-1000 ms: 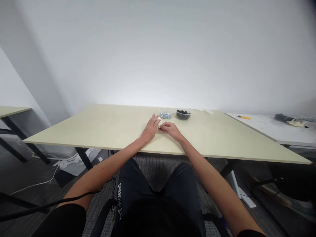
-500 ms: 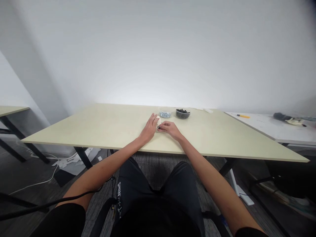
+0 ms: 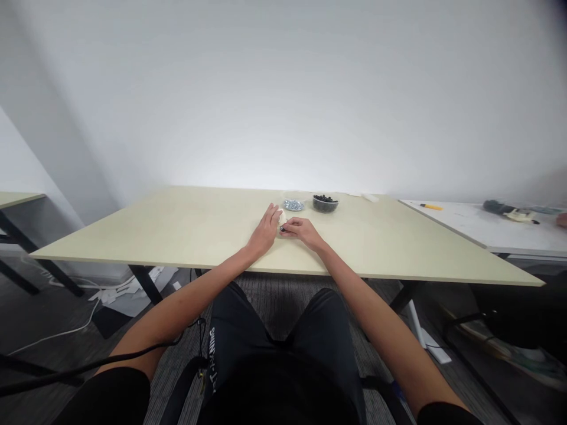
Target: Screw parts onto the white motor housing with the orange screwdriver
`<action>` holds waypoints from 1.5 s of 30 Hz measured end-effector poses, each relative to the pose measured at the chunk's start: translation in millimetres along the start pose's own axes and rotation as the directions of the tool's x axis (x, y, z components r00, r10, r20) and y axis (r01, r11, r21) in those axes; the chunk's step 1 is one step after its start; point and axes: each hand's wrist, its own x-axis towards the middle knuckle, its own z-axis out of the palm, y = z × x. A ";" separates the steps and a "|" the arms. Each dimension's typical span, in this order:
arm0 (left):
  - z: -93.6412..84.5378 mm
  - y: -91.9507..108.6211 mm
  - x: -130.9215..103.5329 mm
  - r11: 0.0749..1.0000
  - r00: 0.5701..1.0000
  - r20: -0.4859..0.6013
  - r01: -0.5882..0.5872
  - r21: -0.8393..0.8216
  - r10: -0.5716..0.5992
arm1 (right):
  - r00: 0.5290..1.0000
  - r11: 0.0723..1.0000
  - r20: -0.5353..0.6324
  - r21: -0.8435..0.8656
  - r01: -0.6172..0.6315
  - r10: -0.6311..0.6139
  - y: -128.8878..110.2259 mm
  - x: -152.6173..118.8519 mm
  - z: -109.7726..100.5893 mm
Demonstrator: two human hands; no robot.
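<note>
My left hand [image 3: 264,230] rests on the table, its fingers closed against a small white piece [image 3: 282,217] that is partly hidden behind them. My right hand [image 3: 303,232] pinches a small black knob-like part [image 3: 282,229] between thumb and fingertips, right at the near side of the white piece. Whether the two pieces touch I cannot tell. Just beyond the hands stands a clear shallow container [image 3: 293,204] of small silvery bits. Beside it on the right is a clear bowl [image 3: 325,206] full of small black parts.
The pale table [image 3: 398,248] meets the wall at the back. A white strip [image 3: 370,198] lies at its rear right. On the white side table [image 3: 460,227] are a yellow-handled tool [image 3: 431,206] and a dark-and-cream power tool [image 3: 509,211]. Another person's hand [image 3: 561,220] shows at the right edge.
The view has shifted slightly. My hands keep the same hold, with the black part still at the white piece. Another person's hand has come into view at the far right.
</note>
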 end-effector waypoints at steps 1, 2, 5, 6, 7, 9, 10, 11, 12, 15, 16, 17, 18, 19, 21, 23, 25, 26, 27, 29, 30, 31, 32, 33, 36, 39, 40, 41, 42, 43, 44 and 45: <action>0.3 -0.4 0.0 1.000 1.000 0.001 0.000 -0.001 0.000 | 1.000 1.000 0.001 -0.001 0.000 0.000 0.0 -0.1 0.1; 0.6 -0.7 0.1 1.000 1.000 0.001 -0.002 0.004 0.002 | 1.000 1.000 0.001 -0.002 0.000 0.000 0.0 -0.2 0.2; 1.4 -1.4 -0.1 0.999 1.000 0.002 -0.007 0.033 0.007 | 1.000 1.000 0.002 -0.004 0.000 0.000 0.1 -0.6 0.6; 1.5 -1.5 -0.1 0.999 1.000 0.002 -0.006 0.039 0.006 | 1.000 1.000 0.003 -0.003 0.000 0.000 0.2 -0.8 0.8; 1.6 -1.4 -0.1 0.999 1.000 0.002 -0.004 0.040 0.004 | 1.000 1.000 0.003 -0.001 0.000 0.000 0.3 -0.8 0.9; 1.6 -1.3 -0.1 0.999 1.000 0.003 0.004 0.035 -0.004 | 1.000 1.000 0.006 0.005 -0.002 0.002 0.8 -0.8 1.0; 1.6 -1.2 -0.1 0.999 1.000 0.005 0.008 0.032 -0.008 | 1.000 1.000 0.007 0.008 -0.002 0.002 1.0 -0.8 1.0; 1.5 -1.1 -0.1 0.999 1.000 0.009 0.011 0.031 -0.011 | 1.000 1.000 0.008 0.011 -0.003 0.003 1.4 -0.7 0.9; 1.5 -1.0 -0.2 0.999 1.000 0.012 0.013 0.031 -0.014 | 1.000 1.000 0.009 0.014 -0.004 0.004 1.7 -0.6 0.7; 1.5 -0.8 -0.3 0.999 1.000 0.017 0.012 0.039 -0.013 | 1.000 1.000 0.010 0.018 -0.007 0.007 2.6 -0.2 0.2; 1.5 -0.8 -0.4 0.999 1.000 0.019 0.009 0.047 -0.010 | 1.000 1.000 0.010 0.016 -0.007 0.007 2.7 -0.1 0.0; 1.5 -0.8 -0.6 0.998 1.000 0.021 0.006 0.056 -0.007 | 1.000 1.000 0.011 0.014 -0.009 0.009 2.8 0.1 -0.2; 1.5 -0.7 -0.6 0.998 1.000 0.024 0.004 0.069 -0.006 | 1.000 1.000 0.013 0.011 -0.011 0.011 2.8 0.2 -0.3; 1.4 -0.7 -0.7 0.997 1.000 0.029 0.003 0.082 -0.005 | 1.000 1.000 0.016 0.007 -0.014 0.014 2.8 0.3 -0.4; 1.1 -0.5 -0.7 0.994 0.999 0.038 0.000 0.108 -0.004 | 1.000 1.000 0.022 -0.002 -0.021 0.022 2.4 0.1 -0.4; 0.7 -0.2 -0.5 0.991 0.999 0.050 -0.006 0.135 -0.001 | 0.999 1.000 0.024 -0.013 -0.026 0.026 2.0 -0.5 -0.2; 0.3 0.2 -0.3 0.988 0.998 0.062 -0.014 0.154 0.004 | 0.999 0.999 0.021 -0.023 -0.027 0.028 1.7 -1.3 0.3; 0.1 0.4 -0.3 0.987 0.998 0.064 -0.014 0.159 0.004 | 0.999 0.999 0.020 -0.028 -0.028 0.028 1.7 -1.7 0.5; 0.1 0.5 -0.2 0.987 0.998 0.065 -0.012 0.161 0.002 | 0.999 0.999 0.019 -0.033 -0.028 0.029 1.8 -1.9 0.7; 0.0 0.7 -0.2 0.987 0.998 0.066 -0.009 0.158 -0.002 | 0.999 0.999 0.020 -0.042 -0.029 0.030 2.4 -1.8 0.7; -0.1 0.7 -0.2 0.988 0.998 0.068 -0.007 0.157 -0.004 | 0.999 0.998 0.020 -0.048 -0.028 0.029 3.0 -1.4 0.5; -0.3 0.8 -0.3 0.987 0.998 0.070 -0.004 0.158 -0.007 | 0.999 0.998 0.019 -0.054 -0.027 0.028 3.6 -0.9 0.2; -0.5 1.0 -0.3 0.987 0.997 0.075 -0.004 0.160 -0.008 | 0.999 0.998 0.016 -0.061 -0.026 0.027 4.4 -0.2 -0.2; -0.8 1.2 -0.3 0.986 0.997 0.080 -0.004 0.164 -0.009 | 1.000 0.997 0.013 -0.068 -0.024 0.025 5.1 0.6 -0.6; -1.7 2.0 -0.3 0.983 0.996 0.091 -0.011 0.183 -0.006 | 1.000 0.996 0.005 -0.085 -0.019 0.020 6.9 2.5 -1.4; -2.1 2.4 -0.2 0.980 0.995 0.097 -0.018 0.198 -0.001 | 1.000 0.995 0.000 -0.101 -0.016 0.016 7.6 3.5 -1.1; -2.0 2.4 -0.2 0.979 0.995 0.099 -0.018 0.202 -0.002 | 1.000 0.994 -0.004 -0.109 -0.016 0.016 7.8 3.7 -0.9; -1.8 2.3 -0.2 0.978 0.995 0.101 -0.018 0.206 -0.003 | 1.000 0.993 -0.010 -0.117 -0.015 0.014 8.1 4.0 -0.8; -1.5 2.1 -0.2 0.978 0.995 0.102 -0.018 0.210 -0.004 | 1.000 0.992 -0.016 -0.126 -0.014 0.012 8.4 4.4 -0.7; -1.2 1.9 -0.3 0.976 0.995 0.103 -0.017 0.215 -0.005 | 1.000 0.991 -0.022 -0.134 -0.013 0.011 8.9 4.8 -0.6; -0.8 1.6 -0.3 0.975 0.995 0.103 -0.019 0.222 -0.004 | 1.000 0.990 -0.026 -0.143 -0.013 0.010 9.4 5.2 -0.7; -0.4 1.2 -0.4 0.973 0.995 0.102 -0.021 0.230 -0.003 | 1.000 0.989 -0.030 -0.150 -0.014 0.009 10.0 5.7 -0.8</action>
